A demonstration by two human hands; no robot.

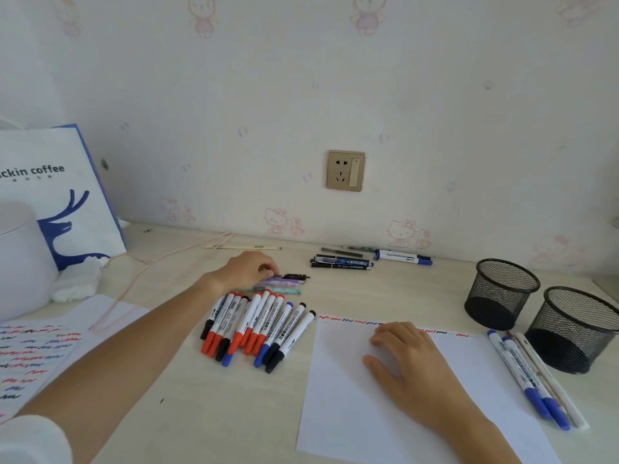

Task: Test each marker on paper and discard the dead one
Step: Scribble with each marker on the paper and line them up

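Two sheets lie on our desk [207, 413]: at the far left we see a used paper [30, 353] full of red, blue and black test strokes. Next to it our left hand [246, 269] reaches forward and pinches a dark pen [294, 276] that lies above the pile of markers [258, 329], its fingers curled on the pen. To the right, our right hand [407, 356] rests flat on the white paper [351, 413], fingers relaxed and a little spread, holding nothing. Short colour strokes run along the top edge of this sheet. Further right lie three blue-capped markers [526, 376], and two black mesh cups [502, 293] stand beside them.
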